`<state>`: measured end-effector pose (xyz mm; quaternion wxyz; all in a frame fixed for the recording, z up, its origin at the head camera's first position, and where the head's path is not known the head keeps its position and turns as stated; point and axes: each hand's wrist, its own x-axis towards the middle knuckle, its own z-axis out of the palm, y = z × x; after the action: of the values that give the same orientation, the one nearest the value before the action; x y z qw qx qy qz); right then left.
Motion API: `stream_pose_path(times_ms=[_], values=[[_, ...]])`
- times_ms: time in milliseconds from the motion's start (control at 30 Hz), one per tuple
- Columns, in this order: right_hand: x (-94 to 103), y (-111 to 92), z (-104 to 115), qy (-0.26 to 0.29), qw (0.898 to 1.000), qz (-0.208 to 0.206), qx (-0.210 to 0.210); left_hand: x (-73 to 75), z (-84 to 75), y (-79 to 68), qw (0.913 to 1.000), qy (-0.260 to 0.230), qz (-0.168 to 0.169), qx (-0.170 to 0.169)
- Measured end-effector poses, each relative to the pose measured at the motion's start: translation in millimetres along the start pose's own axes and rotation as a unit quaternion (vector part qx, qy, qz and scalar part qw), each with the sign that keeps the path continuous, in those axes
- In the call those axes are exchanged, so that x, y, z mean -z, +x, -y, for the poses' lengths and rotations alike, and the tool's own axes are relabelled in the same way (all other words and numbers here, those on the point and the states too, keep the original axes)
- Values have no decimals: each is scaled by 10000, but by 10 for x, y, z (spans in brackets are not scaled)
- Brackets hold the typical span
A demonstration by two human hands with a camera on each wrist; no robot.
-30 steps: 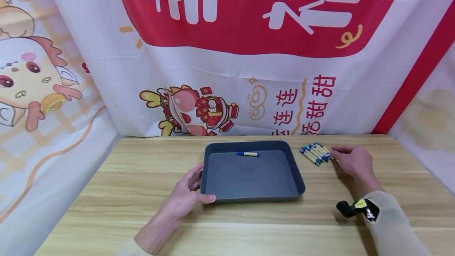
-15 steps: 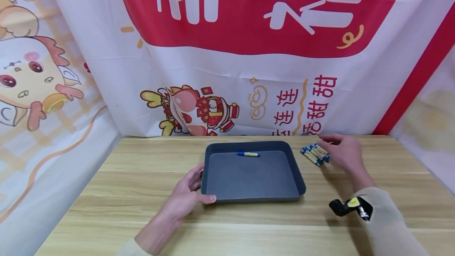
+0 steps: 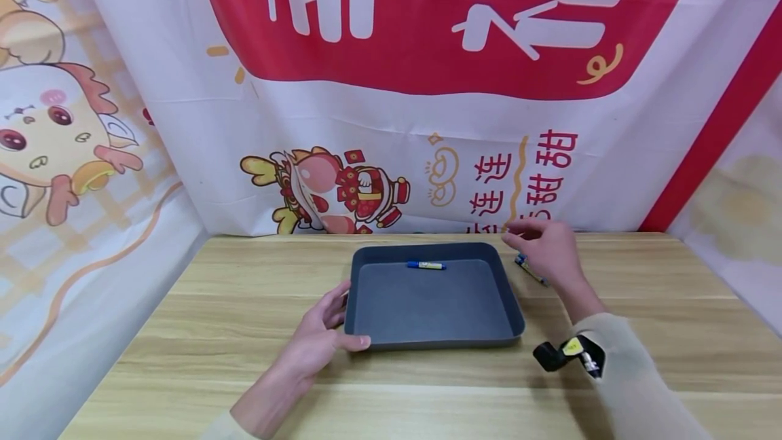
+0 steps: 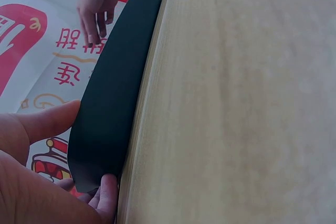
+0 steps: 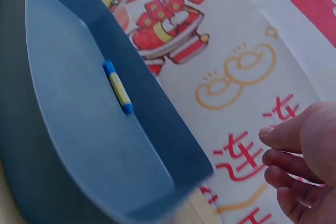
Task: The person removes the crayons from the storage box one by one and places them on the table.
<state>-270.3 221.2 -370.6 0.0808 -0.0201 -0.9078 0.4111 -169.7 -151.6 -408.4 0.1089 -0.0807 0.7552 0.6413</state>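
Observation:
A dark grey rectangular tray (image 3: 434, 307) lies on the table. My left hand (image 3: 318, 331) grips its near left corner, thumb over the rim and fingers along the outer side; the left wrist view shows the thumb and fingers on the tray wall (image 4: 113, 93). Inside the tray, near its far wall, is one blue crayon (image 3: 426, 265) with a yellowish wrapper (image 5: 119, 88). My right hand (image 3: 550, 250) is raised beyond the tray's far right corner, fingers loosely bent with nothing visible between them (image 5: 302, 156). Below it a crayon (image 3: 531, 270) shows on the table; the hand hides the others.
The light wooden table (image 3: 244, 304) ends at a white printed cloth (image 3: 208, 155) with red lettering, hanging right behind it. Another printed cloth (image 3: 67, 290) hangs along the left side. A black camera mount (image 3: 568, 352) sits on my right wrist.
My right hand has moved left from the right end of the crayon row, over the crayons toward the tray's far right corner. My left hand and the tray have stayed in place.

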Motion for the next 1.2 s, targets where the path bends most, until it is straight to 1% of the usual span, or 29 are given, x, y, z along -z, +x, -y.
stream_pose_path(times_ms=[200, 333, 500, 700, 800, 933, 1200], values=[[-158, -2, 158, 75, 9998, 134, 153, -2, 5, 3, 10000, 34, -16, 0], [-282, 3, 209, 136, 9992, 205, 307, -5, 9, 2, 10000, 56, -20, -12], [-433, 16, 269, 220, 9986, 329, 337, -4, 16, 11, 10000, 56, -14, 0], [-610, 7, 304, 49, 9978, 275, 603, -1, 9, 14, 9999, 107, -32, 41], [-682, -2, 314, -2, 9981, 293, 549, -1, 4, 10, 10000, 88, -18, 29], [-777, -7, 320, -26, 9982, 421, 436, 2, 4, 7, 10000, 54, 17, 4], [-935, -17, 340, 127, 9978, 543, 365, 7, 5, 7, 10000, 55, 29, 10]])
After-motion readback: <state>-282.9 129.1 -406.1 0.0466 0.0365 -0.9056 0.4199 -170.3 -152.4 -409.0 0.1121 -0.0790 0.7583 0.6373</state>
